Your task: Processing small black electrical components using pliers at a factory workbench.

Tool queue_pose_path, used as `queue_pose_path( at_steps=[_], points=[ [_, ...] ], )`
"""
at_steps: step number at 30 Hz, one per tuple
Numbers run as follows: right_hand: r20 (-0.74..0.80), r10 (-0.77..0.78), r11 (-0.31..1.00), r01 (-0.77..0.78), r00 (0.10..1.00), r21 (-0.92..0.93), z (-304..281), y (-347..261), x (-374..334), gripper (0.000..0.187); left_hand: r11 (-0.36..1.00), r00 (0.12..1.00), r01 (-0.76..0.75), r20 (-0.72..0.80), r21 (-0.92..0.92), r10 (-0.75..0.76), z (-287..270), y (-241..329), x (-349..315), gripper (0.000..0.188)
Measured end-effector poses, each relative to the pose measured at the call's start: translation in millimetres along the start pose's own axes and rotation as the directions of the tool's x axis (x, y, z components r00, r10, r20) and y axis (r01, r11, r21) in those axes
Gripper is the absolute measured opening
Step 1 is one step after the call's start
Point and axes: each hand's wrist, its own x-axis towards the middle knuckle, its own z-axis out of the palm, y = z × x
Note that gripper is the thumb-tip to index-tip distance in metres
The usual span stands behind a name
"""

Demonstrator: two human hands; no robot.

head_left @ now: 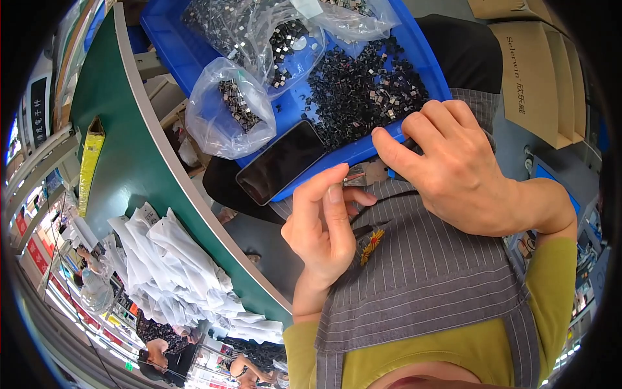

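Observation:
In front of my lap, my left hand (322, 223) is closed, its thumb and index finger pinching a tiny metal-tipped piece (346, 182) too small to name. My right hand (450, 167) is held by the near rim of a blue tray (353, 154). Its fingers are curled toward the thumb, and whatever lies between them is hidden. Many small black parts (353, 91), some with shiny metal ends, are heaped in the tray. A dark-screened phone (282, 162) lies at the tray's near left corner. Below my hands, a thin black cord (389, 197) crosses my striped apron (414, 259).
Clear plastic bags (223, 139) of small metallic parts lie in the tray. To the left stands a curved green table (123, 162) with a pile of white packets (172, 259) and a yellow strip (91, 162). Cardboard boxes (528, 84) stand at right. Other people sit at lower left.

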Motion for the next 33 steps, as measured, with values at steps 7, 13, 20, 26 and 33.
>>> queue_pose_path(
  at_steps=[7,13,20,26,33],
  points=[
    [0.03,0.028,1.0,-0.028,0.999,0.008,1.7,-1.9,-0.3,0.038,0.999,0.999,-0.014,0.042,-0.046,0.016,-3.1,-2.6,0.4,0.016],
    [-0.061,0.019,0.998,-0.023,0.998,-0.063,2.1,-3.6,3.8,0.039,0.993,1.0,0.024,-0.011,-0.119,-0.025,-0.6,0.5,1.4,0.016],
    [-0.07,0.014,0.997,-0.019,0.997,-0.074,-0.2,-4.1,3.4,0.039,0.985,0.998,0.066,0.001,-0.161,-0.067,-3.3,2.8,1.6,0.018],
    [-0.062,0.022,0.997,-0.026,0.998,-0.072,-0.1,-4.2,3.7,0.037,0.998,0.997,0.026,-0.077,-0.055,-0.03,5.5,3.0,2.3,0.021],
    [-0.056,0.013,0.996,-0.018,0.998,-0.086,1.7,-6.0,4.1,0.033,0.999,0.996,0.012,-0.083,-0.038,-0.015,4.9,0.7,0.7,0.02]
  ],
)
